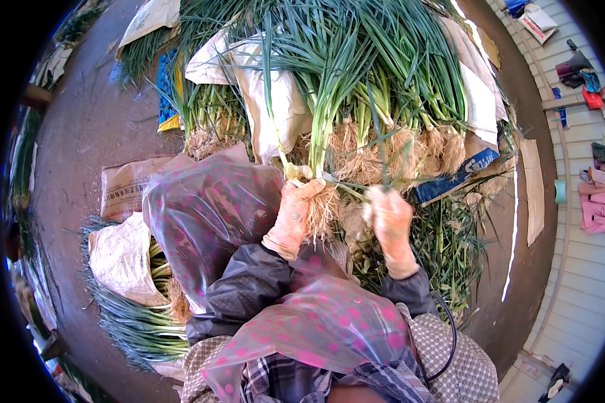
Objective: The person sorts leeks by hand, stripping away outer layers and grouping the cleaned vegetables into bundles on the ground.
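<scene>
My left hand (294, 216), in a pale orange glove, is closed around the root end of a few green onions (323, 134). Their long green leaves point away from me, and their pale, stringy roots (323, 211) hang below the fingers. My right hand (390, 225), also gloved and slightly blurred, is closed on a green onion leaf (348, 191) stretching across from the held plants. Just beyond both hands lies a big pile of green onions (410, 74), with their tan, hairy roots (366, 154) toward me.
Stripped leaves (444, 248) heap up beside my right forearm. A second bundle of green onions (134, 329), partly under a white sack (128, 258), lies at the left. Plastic sheeting with pink dots (215, 201) covers my legs. A pale ribbed wall (578, 289) runs along the right.
</scene>
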The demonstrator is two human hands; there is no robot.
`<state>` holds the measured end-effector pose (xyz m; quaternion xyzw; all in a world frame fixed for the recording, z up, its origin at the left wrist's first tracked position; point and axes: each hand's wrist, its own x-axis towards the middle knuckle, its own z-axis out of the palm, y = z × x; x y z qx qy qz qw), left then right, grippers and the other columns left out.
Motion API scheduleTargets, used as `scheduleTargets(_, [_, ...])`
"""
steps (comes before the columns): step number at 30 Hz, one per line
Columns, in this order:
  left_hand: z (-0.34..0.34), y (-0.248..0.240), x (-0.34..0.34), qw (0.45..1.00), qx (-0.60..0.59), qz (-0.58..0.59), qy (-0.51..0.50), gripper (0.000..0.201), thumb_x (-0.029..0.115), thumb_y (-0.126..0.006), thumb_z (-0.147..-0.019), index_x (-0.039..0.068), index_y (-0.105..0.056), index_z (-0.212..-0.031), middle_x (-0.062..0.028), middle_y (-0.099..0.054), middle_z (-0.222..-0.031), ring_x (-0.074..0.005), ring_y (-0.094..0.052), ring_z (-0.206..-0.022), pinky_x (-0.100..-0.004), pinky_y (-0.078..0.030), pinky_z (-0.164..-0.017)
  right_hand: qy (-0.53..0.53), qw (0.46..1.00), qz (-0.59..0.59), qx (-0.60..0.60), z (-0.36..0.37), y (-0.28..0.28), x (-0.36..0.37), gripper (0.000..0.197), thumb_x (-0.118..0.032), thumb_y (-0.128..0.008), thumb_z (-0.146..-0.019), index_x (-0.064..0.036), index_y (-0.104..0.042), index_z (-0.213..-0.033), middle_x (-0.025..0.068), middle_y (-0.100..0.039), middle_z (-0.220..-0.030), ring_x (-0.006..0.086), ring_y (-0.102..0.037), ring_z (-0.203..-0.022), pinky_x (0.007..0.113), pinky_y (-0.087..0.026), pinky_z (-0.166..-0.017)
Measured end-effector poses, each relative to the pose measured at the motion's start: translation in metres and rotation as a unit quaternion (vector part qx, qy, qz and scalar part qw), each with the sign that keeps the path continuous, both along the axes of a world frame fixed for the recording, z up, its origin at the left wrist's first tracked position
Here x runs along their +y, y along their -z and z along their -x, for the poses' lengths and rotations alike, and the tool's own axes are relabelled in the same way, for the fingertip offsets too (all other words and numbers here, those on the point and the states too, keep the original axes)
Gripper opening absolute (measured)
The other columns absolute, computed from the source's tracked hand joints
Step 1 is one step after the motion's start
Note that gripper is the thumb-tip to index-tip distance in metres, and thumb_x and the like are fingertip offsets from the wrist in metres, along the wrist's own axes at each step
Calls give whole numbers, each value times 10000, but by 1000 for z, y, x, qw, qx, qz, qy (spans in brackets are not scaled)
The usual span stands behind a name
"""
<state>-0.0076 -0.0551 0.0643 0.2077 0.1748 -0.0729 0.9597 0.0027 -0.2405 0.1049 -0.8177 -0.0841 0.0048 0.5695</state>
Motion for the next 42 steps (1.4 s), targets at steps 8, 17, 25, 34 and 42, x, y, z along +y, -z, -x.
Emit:
scheduleTargets(8, [-4,-6,-10,998,28,58,25,269,128,-585,-913,62,-551,-1172,-44,-632,-955,-161,-631,-777,-305,-543,-655,286,869,-388,109,3,-2,-131,468,-423,-464,-969,4,-590,-1112,112,-650,-1084,154,-631,-798,288,-501,-856])
scheduleTargets(17, [-1,-16,-4,997,25,-55,51,269,50,-594,-873,17,-541,-1135,-78,-630,-876,-172,-632,-675,-276,-535,-582,-363,907,92,193,-78,7,15,537,-450,-595,-870,-91,-544,-1266,163,-653,-1079,230,-647,-786,331,-488,-673])
scheduleTargets(25, [-2,9,2,987,15,-157,-23,114,64,-658,-846,40,-619,-950,6,-600,-792,-90,-566,-683,-249,-481,-600,-446,870,76,-197,-11,-74,31,69,-230,-603,-876,-218,-659,-914,24,-573,-629,231,-575,-521,345,-450,-434])
scheduleTargets(34, [-6,-3,-46,970,-29,-240,14,192,-36,-689,-809,44,-592,-955,42,-570,-838,-57,-530,-718,-199,-451,-670,-132,799,557,-185,-135,19,24,304,-334,-511,-954,-57,-632,-921,67,-555,-692,158,-558,-541,278,-481,-459])
scheduleTargets(42, [-2,-15,-40,981,-82,-154,79,291,4,-608,-874,64,-543,-1151,42,-542,-925,-53,-520,-831,-207,-450,-729,97,831,472,-278,-145,34,34,234,-234,-448,-991,-109,-569,-834,-13,-438,-520,109,-424,-413,235,-382,-376])
